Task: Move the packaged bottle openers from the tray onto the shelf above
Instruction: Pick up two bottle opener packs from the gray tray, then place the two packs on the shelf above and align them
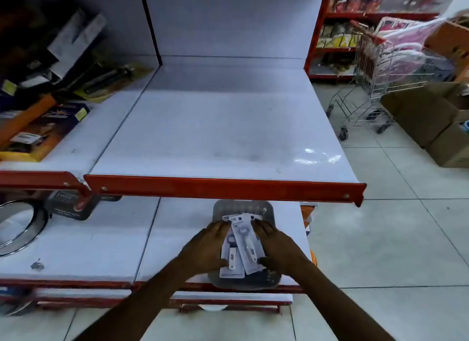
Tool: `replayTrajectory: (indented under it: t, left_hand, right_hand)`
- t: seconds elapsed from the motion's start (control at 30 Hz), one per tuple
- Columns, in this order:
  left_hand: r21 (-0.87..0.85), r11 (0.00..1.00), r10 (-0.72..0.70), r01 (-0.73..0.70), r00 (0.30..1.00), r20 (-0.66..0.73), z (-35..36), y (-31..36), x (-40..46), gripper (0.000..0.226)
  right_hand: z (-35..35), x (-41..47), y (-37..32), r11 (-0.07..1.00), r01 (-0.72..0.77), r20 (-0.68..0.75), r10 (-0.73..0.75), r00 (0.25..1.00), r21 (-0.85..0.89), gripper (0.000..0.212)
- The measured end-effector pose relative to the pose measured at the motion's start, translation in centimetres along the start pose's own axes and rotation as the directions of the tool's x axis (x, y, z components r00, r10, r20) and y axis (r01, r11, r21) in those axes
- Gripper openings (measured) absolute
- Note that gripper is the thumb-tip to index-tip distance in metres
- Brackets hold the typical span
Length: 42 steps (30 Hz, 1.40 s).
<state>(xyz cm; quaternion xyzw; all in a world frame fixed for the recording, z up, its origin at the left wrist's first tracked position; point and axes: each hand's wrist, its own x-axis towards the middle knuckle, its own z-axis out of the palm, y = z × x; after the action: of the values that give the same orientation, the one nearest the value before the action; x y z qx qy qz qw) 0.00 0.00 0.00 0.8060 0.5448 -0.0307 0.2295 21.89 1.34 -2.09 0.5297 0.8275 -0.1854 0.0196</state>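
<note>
A grey plastic tray sits on the lower white shelf, below the red front lip of the upper shelf. In it lie packaged bottle openers on white cards, stacked and overlapping. My left hand grips the left side of the stack, thumb on the lower card. My right hand holds the right side of the top card, fingers at its upper edge and thumb near its bottom. The upper shelf's white surface is bare in front of me.
Boxed goods and dark packages crowd the upper shelf's left section. A round metal lid and a dark box lie on the lower shelf at left. A shopping cart and cardboard boxes stand on the tiled floor at right.
</note>
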Motion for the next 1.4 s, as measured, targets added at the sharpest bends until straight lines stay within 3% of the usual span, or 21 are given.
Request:
replayTrajectory:
  t: [0.1,0.2,0.33,0.5,0.57,0.67,0.73,0.8,0.87,0.93,1.03,1.1,1.17,1.27,1.33,1.4]
  left_hand:
    - [0.158,0.986,0.033,-0.047,0.995,0.091,-0.2,-1.2,3.5,0.112]
    - [0.336,0.938,0.032,-0.082,0.988,0.152,0.4,-2.4,6.1,0.117]
    - [0.433,0.895,0.018,-0.107,0.979,0.204,1.0,-2.9,7.5,0.121]
    - [0.362,0.932,-0.02,-0.027,0.992,0.126,1.4,-3.0,8.0,0.13]
    - [0.329,0.944,0.0,-0.02,0.998,0.06,1.7,-3.6,8.0,0.134]
    - [0.243,0.97,0.026,-0.013,0.998,-0.05,1.4,-3.9,7.2,0.124]
    - [0.115,0.993,-0.013,0.027,0.992,-0.124,0.6,-3.2,5.6,0.104]
    - [-0.177,0.982,-0.088,0.061,0.984,-0.154,-0.1,-2.3,3.4,0.073]
    - [-0.346,0.938,-0.099,0.026,0.976,-0.195,-0.6,-1.4,0.5,0.037]
    - [-0.365,0.931,-0.091,-0.014,0.959,-0.269,-1.7,-0.4,-2.8,0.024]
    - [-0.375,0.925,-0.115,-0.066,0.891,-0.44,-4.5,1.0,-7.0,0.018]
    - [-0.419,0.898,-0.147,-0.135,0.806,-0.574,-8.3,2.5,-9.5,0.013]
    - [-0.462,0.854,-0.173,-0.238,0.708,-0.685,-12.6,4.0,-11.3,0.021]
    - [-0.56,0.716,-0.218,-0.417,0.629,-0.747,-18.2,5.5,-12.0,0.032]
    - [-0.537,0.692,-0.22,-0.482,0.568,-0.793,-21.7,5.7,-11.5,0.038]
    - [-0.507,0.695,-0.22,-0.51,0.52,-0.825,-24.4,5.2,-10.0,0.039]
  right_hand:
    - [-0.3,3.6,0.8,0.996,0.056,0.215,-0.04,0.976,-0.071,0.127]
    - [-0.6,6.4,1.2,0.985,0.113,0.261,-0.077,0.962,-0.127,0.138]
    - [0.0,8.0,1.6,0.947,0.198,0.22,-0.144,0.965,-0.251,0.136]
    - [0.7,7.2,2.5,0.961,0.124,0.087,-0.105,0.991,-0.248,0.143]
    - [-0.1,6.1,2.3,0.99,0.046,0.031,-0.043,0.999,-0.133,0.13]
    - [-2.0,3.9,2.1,0.985,-0.059,-0.047,0.068,0.997,0.165,0.09]
    - [-3.5,1.8,1.5,0.942,-0.083,-0.068,0.11,0.992,0.325,0.057]
    - [-5.1,-0.9,0.2,0.911,-0.071,-0.12,0.13,0.984,0.405,0.032]
    - [-6.8,-3.6,-1.6,0.905,-0.025,-0.202,0.122,0.972,0.426,0.024]
    - [-8.6,-6.1,-3.2,0.902,-0.008,-0.268,0.136,0.954,0.431,0.024]
    - [-12.1,-8.9,-5.1,0.896,0.035,-0.43,0.177,0.885,0.442,0.016]
    - [-15.7,-10.5,-6.6,0.88,0.117,-0.568,0.191,0.801,0.461,0.017]
    - [-19.3,-11.4,-7.8,0.852,0.207,-0.654,0.191,0.732,0.482,0.025]
    - [-24.1,-11.0,-9.1,0.769,0.319,-0.693,0.215,0.688,0.554,0.032]
    - [-27.2,-9.7,-9.6,0.774,0.368,-0.741,0.188,0.644,0.515,0.034]
    - [-29.3,-7.3,-9.1,0.721,0.398,-0.716,0.195,0.67,0.568,0.035]
